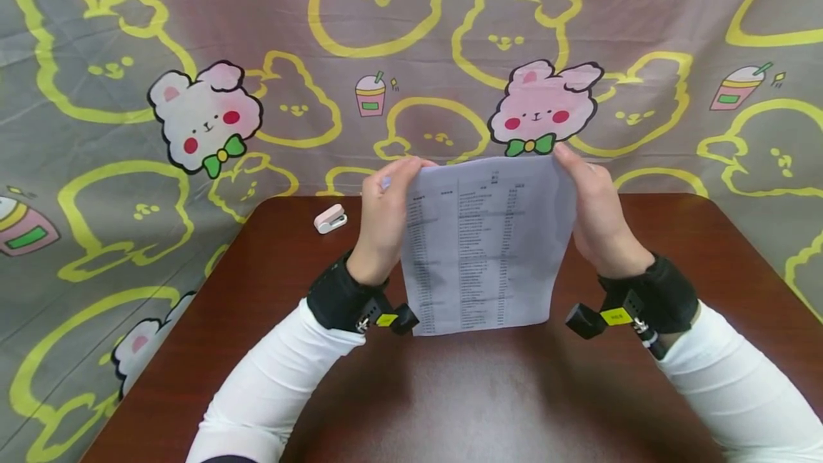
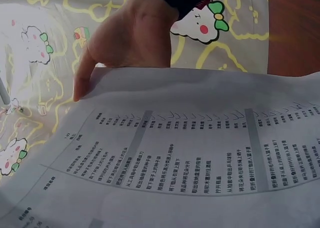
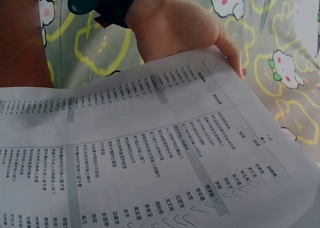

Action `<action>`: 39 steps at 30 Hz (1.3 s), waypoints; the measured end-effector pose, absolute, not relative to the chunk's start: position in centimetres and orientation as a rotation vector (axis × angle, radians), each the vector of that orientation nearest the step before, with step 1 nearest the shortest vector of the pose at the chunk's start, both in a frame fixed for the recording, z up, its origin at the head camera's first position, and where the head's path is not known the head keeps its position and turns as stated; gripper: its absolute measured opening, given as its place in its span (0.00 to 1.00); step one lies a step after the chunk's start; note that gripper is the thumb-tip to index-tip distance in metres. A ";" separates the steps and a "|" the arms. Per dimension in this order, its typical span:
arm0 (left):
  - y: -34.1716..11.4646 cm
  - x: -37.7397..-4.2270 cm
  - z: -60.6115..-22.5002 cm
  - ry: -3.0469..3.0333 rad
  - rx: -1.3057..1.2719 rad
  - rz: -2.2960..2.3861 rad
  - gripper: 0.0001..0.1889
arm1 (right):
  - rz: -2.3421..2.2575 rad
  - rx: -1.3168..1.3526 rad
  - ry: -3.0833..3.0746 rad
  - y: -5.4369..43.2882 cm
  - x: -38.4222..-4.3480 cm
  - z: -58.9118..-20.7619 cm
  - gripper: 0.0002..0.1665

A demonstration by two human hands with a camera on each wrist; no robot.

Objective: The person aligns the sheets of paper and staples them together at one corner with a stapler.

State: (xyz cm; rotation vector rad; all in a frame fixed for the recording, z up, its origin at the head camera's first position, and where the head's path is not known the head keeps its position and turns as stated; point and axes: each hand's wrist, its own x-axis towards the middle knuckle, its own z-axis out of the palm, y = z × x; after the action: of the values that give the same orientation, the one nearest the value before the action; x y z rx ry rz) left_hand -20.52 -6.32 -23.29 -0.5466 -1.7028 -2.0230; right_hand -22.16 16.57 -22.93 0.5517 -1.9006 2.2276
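A printed paper sheet (image 1: pixel 482 249) with columns of small text and grey bands hangs upright over the table. My left hand (image 1: pixel 386 213) pinches its upper left corner, and my right hand (image 1: pixel 598 209) grips the upper right one. Pen ticks run along one column of the paper (image 2: pixel 175 153) in the left wrist view, where part of the left hand (image 2: pixel 135 35) goes behind the page. In the right wrist view the thumb of the right hand (image 3: pixel 180 27) lies along the paper's edge, while the other fingers are hidden behind the paper (image 3: pixel 135 118).
A small pink and white stapler (image 1: pixel 331 219) lies on the dark brown table (image 1: pixel 270 270), near its far left corner. Behind the table hangs a grey cloth (image 1: pixel 411 77) with yellow outlines and cartoon rabbits. Each wrist wears a black strap with a camera.
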 end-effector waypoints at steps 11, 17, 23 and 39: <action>-6.6 -20.7 -22.0 -1.827 -0.580 -1.904 0.17 | 2.208 0.508 -1.879 16.3 -22.2 -22.3 0.13; -7.8 -21.4 -24.2 -1.983 -0.551 -1.839 0.13 | 2.115 0.619 -2.088 16.7 -22.8 -25.0 0.15; -8.6 -21.8 -26.0 -1.959 -0.604 -1.801 0.12 | 2.045 0.745 -2.206 16.9 -23.2 -28.8 0.26; -8.7 -22.6 -27.0 -1.894 -0.650 -1.858 0.12 | 2.054 0.816 -2.100 17.2 -24.0 -31.7 0.23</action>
State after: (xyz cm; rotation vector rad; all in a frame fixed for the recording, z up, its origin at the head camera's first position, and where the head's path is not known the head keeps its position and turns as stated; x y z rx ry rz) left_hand -22.64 -8.68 -26.96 -0.6502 -1.8943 -1.8575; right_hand -24.04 17.23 -31.75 0.8156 -2.0996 2.0543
